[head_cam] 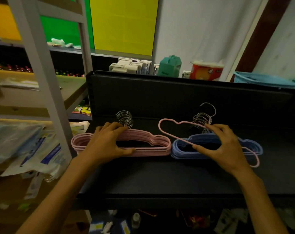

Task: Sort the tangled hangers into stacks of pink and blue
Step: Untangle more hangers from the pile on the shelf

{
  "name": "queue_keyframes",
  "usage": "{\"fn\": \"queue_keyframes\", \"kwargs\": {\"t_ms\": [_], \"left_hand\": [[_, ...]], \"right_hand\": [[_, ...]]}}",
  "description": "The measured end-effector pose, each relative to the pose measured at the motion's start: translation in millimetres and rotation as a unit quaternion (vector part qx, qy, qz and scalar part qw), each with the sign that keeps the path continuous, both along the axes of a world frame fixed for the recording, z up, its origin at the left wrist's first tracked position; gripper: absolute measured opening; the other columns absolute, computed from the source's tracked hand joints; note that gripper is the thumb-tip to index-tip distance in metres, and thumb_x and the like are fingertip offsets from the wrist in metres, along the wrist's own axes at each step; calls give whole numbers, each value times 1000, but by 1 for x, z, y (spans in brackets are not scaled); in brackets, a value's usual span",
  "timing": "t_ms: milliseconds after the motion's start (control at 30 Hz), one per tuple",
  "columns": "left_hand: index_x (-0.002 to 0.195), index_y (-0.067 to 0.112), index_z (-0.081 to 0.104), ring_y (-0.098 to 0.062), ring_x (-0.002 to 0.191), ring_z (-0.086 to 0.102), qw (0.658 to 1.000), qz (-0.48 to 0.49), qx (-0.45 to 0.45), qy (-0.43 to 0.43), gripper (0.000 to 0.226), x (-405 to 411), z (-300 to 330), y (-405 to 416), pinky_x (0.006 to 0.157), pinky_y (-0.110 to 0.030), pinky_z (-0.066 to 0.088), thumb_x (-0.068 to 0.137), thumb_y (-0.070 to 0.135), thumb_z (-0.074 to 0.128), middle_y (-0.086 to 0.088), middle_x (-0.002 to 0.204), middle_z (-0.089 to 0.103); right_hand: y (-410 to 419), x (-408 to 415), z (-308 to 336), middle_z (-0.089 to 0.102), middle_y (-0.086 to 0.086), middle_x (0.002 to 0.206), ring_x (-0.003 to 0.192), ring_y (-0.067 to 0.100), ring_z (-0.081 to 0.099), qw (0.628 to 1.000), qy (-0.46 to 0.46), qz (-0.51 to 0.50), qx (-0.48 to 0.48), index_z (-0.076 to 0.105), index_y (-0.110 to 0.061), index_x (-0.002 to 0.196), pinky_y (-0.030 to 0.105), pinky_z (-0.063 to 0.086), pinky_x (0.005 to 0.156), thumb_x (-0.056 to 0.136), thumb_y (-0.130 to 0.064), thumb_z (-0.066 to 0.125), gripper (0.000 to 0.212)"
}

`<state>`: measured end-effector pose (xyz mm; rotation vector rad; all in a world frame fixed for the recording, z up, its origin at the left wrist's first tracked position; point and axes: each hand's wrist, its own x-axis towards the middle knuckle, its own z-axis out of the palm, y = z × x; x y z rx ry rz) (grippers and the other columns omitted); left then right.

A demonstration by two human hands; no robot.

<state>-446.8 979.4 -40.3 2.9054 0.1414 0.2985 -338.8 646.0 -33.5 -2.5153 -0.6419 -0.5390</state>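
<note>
A stack of pink hangers (151, 146) lies flat on the dark shelf (160, 176), its metal hooks (124, 119) bunched at the back. My left hand (106, 142) rests on this stack, thumb under its front bar and fingers by the hooks. To the right lies a stack of blue hangers (182, 149) with hooks at the back. One single pink hanger (168, 124) sits tilted across the blue stack, its left end raised. My right hand (222, 146) pinches it near its hook and lower bar.
A black back panel (177, 98) rises behind the shelf. On top of it stand white boxes (131, 65), a teal container (170, 65), a red-and-white pack (206, 70) and a blue basket (261, 79). Grey racking (42, 73) and plastic bags (33, 149) are at the left.
</note>
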Motion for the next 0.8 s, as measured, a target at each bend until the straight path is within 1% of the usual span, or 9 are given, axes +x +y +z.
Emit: {"fn": "queue_keyframes", "kwargs": {"t_ms": [100,233,367,433,567,667,800], "left_hand": [[145,31,28,-14,129,29,1000,1,2,5,86,-1,0,-3,109,-37,23,74,71,56,6,145,32],[147,32,22,-16,135,25,1000,5,22,18,87,-7,3,-4,113,-40,18,76,70,55,6,149,27],[147,33,19,-18,139,21,997,35,70,27,84,-21,6,-4,115,-43,16,79,66,54,5,152,24],[146,31,23,-18,138,22,994,59,85,31,78,-30,8,-2,114,-43,17,82,63,53,5,152,25],[146,29,26,-19,139,23,988,100,111,38,73,-49,11,4,114,-42,21,84,60,51,3,151,27],[146,31,25,-20,138,25,987,113,107,30,73,-62,12,19,112,-41,24,84,59,52,3,150,28],[147,30,23,-20,137,26,985,131,107,19,75,-77,17,40,111,-42,27,84,58,52,3,151,29]], "right_hand": [[0,-2,-1,39,4,133,120,20,40,1000,2,0,0,45,-22,136,39,42,95,60,-67,60,90],[-1,0,-3,38,4,133,119,23,42,1000,8,-5,-11,44,-24,136,45,45,94,58,-73,55,93],[8,0,-3,38,2,134,121,22,41,999,1,4,-40,44,-25,136,42,43,97,58,-76,54,94],[17,0,-1,40,3,135,122,22,40,999,-5,20,-39,45,-25,135,40,40,98,58,-74,57,92],[46,-6,4,42,4,137,125,23,38,997,-9,58,-52,47,-23,135,37,35,101,63,-62,71,85],[73,-12,6,42,4,135,123,23,40,992,-19,93,-78,46,-22,136,33,33,100,64,-61,72,85],[113,-18,10,42,1,133,119,20,40,988,-17,128,-82,44,-25,137,30,33,98,65,-65,69,86]]}}
